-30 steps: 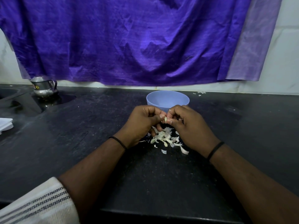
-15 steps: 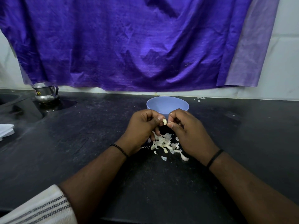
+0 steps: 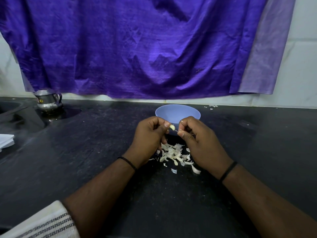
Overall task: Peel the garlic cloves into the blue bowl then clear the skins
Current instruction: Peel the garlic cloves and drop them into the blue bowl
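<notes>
Peeling in progress: clove [image 3: 172, 127] pinched in left hand [image 3: 151, 136], held just in front of bowl [image 3: 177, 113].

Left hand: fingers curled, thumb and forefinger clamped on the pale clove. Right hand [image 3: 199, 143]: curled, thumb and forefinger pinching a thin strip of skin [image 3: 178, 130] that runs to the clove; hands close together, not touching. Bowl stands on the tabletop [image 3: 85, 160] at 12 o'clock from the hands; its contents cannot be told. Skins [image 3: 175, 154] lie heaped on the tabletop below the hands, toward 6 o'clock. Steel jug [image 3: 48, 102] at 10 o'clock, well apart. Purple cloth [image 3: 128, 45] hangs behind.
</notes>
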The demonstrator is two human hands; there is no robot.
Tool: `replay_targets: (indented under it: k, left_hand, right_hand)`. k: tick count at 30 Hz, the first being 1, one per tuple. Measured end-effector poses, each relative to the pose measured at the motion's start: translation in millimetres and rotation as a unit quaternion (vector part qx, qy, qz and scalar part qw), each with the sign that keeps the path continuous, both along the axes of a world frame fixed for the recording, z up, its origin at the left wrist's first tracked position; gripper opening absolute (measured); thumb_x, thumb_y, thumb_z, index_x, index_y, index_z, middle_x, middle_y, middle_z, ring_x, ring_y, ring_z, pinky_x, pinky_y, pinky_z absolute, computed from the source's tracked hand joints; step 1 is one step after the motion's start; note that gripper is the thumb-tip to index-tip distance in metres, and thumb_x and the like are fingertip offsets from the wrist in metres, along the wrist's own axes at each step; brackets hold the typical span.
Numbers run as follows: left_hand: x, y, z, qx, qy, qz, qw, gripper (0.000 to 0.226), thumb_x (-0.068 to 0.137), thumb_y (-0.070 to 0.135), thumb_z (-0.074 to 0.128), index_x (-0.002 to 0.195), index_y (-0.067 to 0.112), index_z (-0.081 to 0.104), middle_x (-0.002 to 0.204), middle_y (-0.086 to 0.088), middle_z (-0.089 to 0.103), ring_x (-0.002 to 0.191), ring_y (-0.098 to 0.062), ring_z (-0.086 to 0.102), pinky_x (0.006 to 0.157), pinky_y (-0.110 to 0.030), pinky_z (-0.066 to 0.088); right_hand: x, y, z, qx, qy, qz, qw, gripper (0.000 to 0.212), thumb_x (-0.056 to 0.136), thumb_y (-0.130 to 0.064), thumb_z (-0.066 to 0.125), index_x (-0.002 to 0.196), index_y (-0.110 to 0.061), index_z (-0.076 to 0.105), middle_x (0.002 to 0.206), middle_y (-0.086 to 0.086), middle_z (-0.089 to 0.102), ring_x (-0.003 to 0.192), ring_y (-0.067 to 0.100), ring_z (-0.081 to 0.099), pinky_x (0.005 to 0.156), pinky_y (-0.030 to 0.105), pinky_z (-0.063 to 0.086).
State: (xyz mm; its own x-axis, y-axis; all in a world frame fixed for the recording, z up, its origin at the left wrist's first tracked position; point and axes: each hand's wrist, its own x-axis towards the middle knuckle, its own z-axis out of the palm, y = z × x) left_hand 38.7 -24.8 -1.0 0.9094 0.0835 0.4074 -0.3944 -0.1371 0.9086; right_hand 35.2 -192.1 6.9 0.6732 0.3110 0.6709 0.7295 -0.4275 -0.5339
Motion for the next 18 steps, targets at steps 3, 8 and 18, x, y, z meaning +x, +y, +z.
replay_targets:
  k: [3, 8, 18]
  left_hand:
    - [0.3, 0.4, 0.4, 0.002, -0.001, 0.018, 1.0, 0.022, 0.099, 0.009, 0.056, 0.081, 0.012, 0.069, 0.074, -0.009, 0.061, 0.047, -0.013, 0.051, 0.039, -0.025, 0.042]
    - [0.7, 0.4, 0.9, 0.021, -0.013, 0.044, 0.999, 0.018, 0.098, 0.008, 0.057, 0.085, 0.007, 0.069, 0.062, -0.001, 0.06, 0.046, -0.01, 0.051, 0.04, -0.025, 0.042]
    - [-3.1, -0.7, 5.0, 0.006, 0.006, 0.002, 1.0, 0.01, 0.097, 0.004, 0.057, 0.095, 0.001, 0.066, 0.066, 0.008, 0.069, 0.049, -0.008, 0.052, 0.041, -0.024, 0.043]
  right_hand:
    - [0.0, 0.2, -0.6, 0.013, 0.002, -0.004, 1.0, 0.012, 0.091, 0.0, 0.063, 0.088, -0.011, 0.057, 0.081, -0.015, 0.055, 0.076, 0.002, 0.05, 0.069, 0.01, 0.037]
    - [0.5, -1.5, -2.8, -0.005, 0.03, -0.035, 0.999, 0.016, 0.087, -0.003, 0.067, 0.084, -0.017, 0.06, 0.078, -0.009, 0.059, 0.07, 0.009, 0.053, 0.064, 0.013, 0.041]
    - [1.2, -2.6, -5.7, 0.008, 0.085, -0.078, 0.993, 0.011, 0.084, -0.023, 0.076, 0.077, -0.026, 0.067, 0.069, -0.014, 0.066, 0.061, 0.002, 0.057, 0.06, 0.017, 0.045]
